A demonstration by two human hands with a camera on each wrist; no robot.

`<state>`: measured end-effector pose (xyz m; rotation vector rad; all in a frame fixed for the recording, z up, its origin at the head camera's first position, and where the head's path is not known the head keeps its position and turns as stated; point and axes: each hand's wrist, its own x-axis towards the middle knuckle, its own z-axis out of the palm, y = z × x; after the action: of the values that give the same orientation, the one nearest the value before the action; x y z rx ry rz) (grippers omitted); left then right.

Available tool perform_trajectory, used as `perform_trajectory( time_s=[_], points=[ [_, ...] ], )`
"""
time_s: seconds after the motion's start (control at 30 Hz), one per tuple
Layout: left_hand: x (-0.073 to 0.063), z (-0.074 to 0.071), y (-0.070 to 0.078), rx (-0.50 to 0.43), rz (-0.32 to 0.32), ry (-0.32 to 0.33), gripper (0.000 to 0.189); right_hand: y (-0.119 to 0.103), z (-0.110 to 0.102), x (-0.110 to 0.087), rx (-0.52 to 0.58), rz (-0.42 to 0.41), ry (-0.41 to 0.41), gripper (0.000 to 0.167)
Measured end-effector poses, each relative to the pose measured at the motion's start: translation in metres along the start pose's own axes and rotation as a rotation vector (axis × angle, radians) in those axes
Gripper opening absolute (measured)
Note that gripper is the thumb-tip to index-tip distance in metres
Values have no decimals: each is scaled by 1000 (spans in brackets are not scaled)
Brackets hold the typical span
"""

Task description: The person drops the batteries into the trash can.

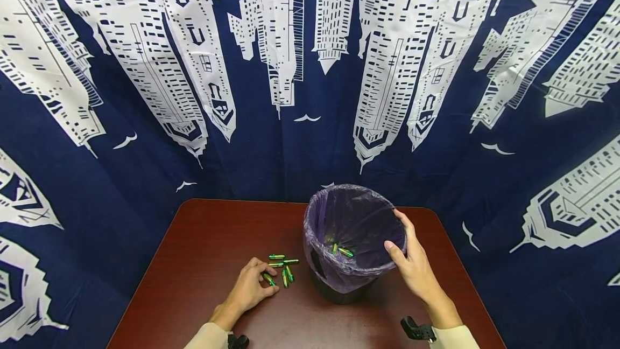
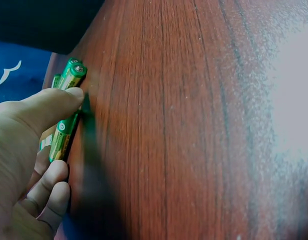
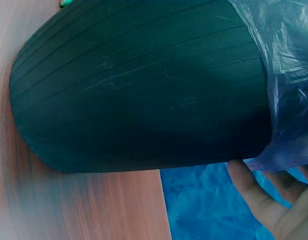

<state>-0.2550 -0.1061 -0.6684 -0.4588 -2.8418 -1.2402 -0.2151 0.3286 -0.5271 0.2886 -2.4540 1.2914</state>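
At the left of the bin, my left hand [image 1: 249,287] is at the table with thumb and fingers about a green and gold battery [image 1: 269,279]. In the left wrist view the thumb lies across this battery [image 2: 63,137], whose middle it hides. Several more batteries [image 1: 289,273] lie loosely beside the fingertips. A dark trash bin [image 1: 339,296] lined with a purple plastic bag [image 1: 317,230] stands upright on the table. My right hand [image 1: 414,265] grips its right rim, thumb inside and fingers outside. Two batteries [image 1: 346,252] show inside the bag.
The reddish-brown wooden table [image 1: 218,230] has rounded far corners. Behind it hangs a navy curtain [image 1: 271,166] printed with white buildings and birds. Each wrist wears a black camera strap [image 1: 417,330].
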Motion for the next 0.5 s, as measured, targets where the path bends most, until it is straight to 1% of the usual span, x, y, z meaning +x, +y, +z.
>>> perform_trajectory(
  time_s=[0.07, 0.2, 0.3, 0.5],
  points=[
    [0, 1, 0, 3, -1, 1, 34, 0, 0, 0, -1, 7, -2, 82],
    [-1, 1, 1, 1, 0, -6, 33, -2, 0, 0, -10, -7, 3, 82],
    [-2, 1, 1, -6, 11, 6, 33, -3, -1, -1, -22, -21, 3, 81],
    [-2, 2, 1, -7, 24, 39, 33, -4, -3, -1, -47, -20, 10, 83]
  ],
)
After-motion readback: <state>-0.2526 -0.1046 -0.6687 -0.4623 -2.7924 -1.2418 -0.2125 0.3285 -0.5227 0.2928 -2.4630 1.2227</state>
